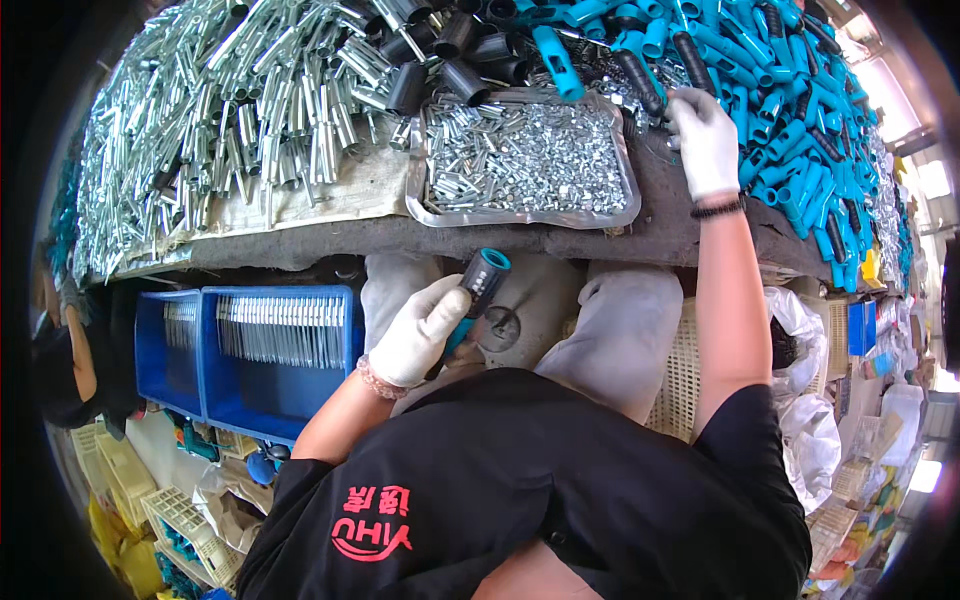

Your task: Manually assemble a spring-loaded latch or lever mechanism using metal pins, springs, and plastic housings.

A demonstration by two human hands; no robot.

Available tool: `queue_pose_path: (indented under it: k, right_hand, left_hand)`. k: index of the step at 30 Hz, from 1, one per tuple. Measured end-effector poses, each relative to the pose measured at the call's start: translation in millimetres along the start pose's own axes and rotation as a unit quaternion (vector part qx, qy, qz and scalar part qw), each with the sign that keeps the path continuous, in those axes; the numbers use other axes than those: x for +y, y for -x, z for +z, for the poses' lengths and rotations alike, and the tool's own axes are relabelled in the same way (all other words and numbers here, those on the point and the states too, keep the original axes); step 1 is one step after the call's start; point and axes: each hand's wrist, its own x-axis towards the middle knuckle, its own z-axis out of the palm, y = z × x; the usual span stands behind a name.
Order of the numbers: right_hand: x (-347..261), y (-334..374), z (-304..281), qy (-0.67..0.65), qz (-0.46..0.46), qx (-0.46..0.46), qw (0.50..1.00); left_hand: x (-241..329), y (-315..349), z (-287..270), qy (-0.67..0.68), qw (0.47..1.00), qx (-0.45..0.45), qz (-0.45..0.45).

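Note:
Over my lap, my gloved left hand (422, 330) is wrapped round a teal and black tubular handle (484, 280). Its round open end tilts up and away from me. Out at the right of the bench, my gloved right hand (704, 140) has curled fingers beside a teal handle with a black ribbed grip (640, 84). What those fingertips pinch, if anything, is hidden. Between the hands sits a clear plastic tray (425, 215) of small silver metal parts. A heap of teal handles (790, 150) rises right of my right hand.
Silver metal tubes (270, 110) cover the bench's left, with black sleeves (455, 35) piled at the back. Left of my knees stands a blue divided bin (205, 360) with rows of metal rods. A cream plastic crate (680, 370) and white sacks (805, 440) are at my right.

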Motion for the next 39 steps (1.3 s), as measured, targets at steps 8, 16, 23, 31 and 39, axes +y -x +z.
queue_pose_path:
  k: [8, 16, 23, 31, 39]
  right_hand:
    - [-34.0, 96.3, -15.9, -0.095, 0.060, -0.077, 0.991]
    - [-87.5, 157.4, -23.9, 0.033, -0.155, -0.270, 0.950]
    - [-98.6, 132.9, 5.3, 0.044, -0.357, -0.264, 0.895]
    - [-123.2, 137.6, 35.1, -0.013, -0.212, -0.407, 0.888]
    - [-9.1, -75.1, 48.5, 0.459, -0.121, -0.014, 0.880]
  left_hand:
    - [13.1, -28.8, 15.6, -0.085, 0.995, -0.047, -0.026]
    - [23.2, -16.9, 18.9, -0.161, 0.979, -0.105, 0.061]
    - [28.6, 6.8, 24.2, -0.065, 0.998, -0.003, 0.020]
    - [15.8, 22.8, -7.8, -0.153, 0.984, 0.065, 0.070]
    - [14.3, 22.7, -2.9, -0.017, 0.996, 0.084, 0.018]
